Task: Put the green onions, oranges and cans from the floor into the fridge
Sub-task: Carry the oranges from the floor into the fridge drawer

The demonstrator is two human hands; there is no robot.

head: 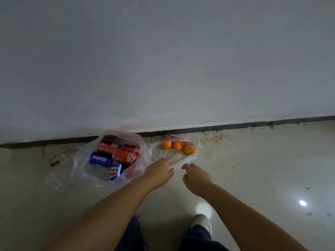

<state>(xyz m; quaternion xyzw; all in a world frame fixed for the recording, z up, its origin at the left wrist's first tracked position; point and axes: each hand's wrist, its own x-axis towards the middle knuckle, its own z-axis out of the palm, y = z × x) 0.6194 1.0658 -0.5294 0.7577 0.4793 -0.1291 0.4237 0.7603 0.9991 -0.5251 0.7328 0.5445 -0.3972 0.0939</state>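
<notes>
Three oranges (177, 145) lie in a clear plastic bag (166, 156) on the floor by the wall. To their left, an open plastic bag (139, 142) holds red cola cans (125, 153) and blue Pepsi cans (99, 159). My left hand (159, 169) reaches to the near edge of the orange bag and its fingertips touch the plastic; whether they pinch it is unclear. My right hand (195, 176) hovers just right of it, fingers loosely curled, holding nothing. No green onions are clearly visible.
A grey wall (163, 69) with a dark base strip (217, 128) runs behind the bags. Thin stalk-like things (57, 158) lie dimly at the left under loose plastic. The pale glossy tile floor (262, 169) stretches right. My shoe (202, 223) stands below.
</notes>
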